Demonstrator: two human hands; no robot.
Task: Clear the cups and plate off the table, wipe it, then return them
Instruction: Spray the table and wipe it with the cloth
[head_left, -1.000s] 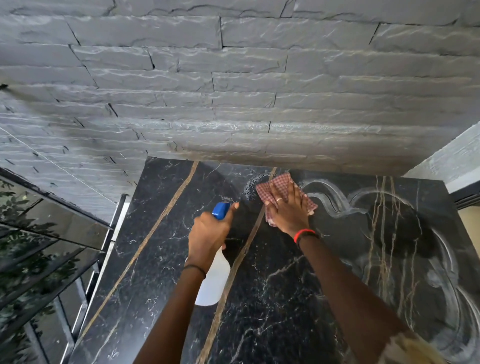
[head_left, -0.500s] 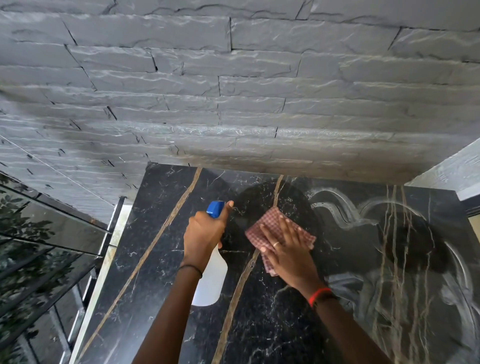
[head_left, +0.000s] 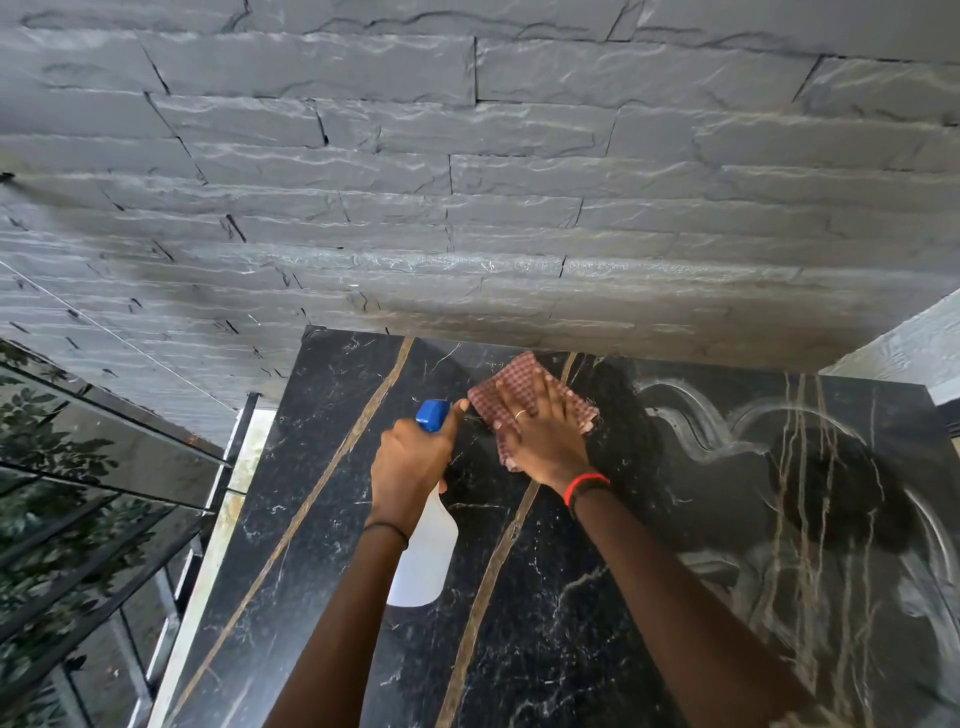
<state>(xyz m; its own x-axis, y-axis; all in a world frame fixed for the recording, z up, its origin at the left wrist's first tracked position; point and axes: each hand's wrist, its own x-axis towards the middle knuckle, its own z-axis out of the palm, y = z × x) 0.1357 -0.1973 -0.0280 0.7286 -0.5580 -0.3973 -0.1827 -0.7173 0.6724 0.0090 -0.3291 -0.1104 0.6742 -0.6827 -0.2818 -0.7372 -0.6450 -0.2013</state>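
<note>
A black marble table (head_left: 322, 493) with gold veins fills the lower half of the view. My right hand (head_left: 543, 436) presses flat, fingers spread, on a red-checked cloth (head_left: 511, 382) near the table's far edge by the wall. My left hand (head_left: 413, 460) grips a white spray bottle (head_left: 423, 564) with a blue nozzle (head_left: 431, 414), held just left of the cloth and pointing at the far edge. No cups or plate are in view.
A grey stone-brick wall (head_left: 467, 208) rises directly behind the table. Wet wipe streaks (head_left: 701, 415) curve over the table's right part. A glass railing (head_left: 93, 493) with foliage behind it runs along the left. A pale wall corner (head_left: 909, 348) stands at the right.
My right hand slid the cloth toward me and left, then back out to the far edge by the wall. My left hand kept the bottle in about the same place.
</note>
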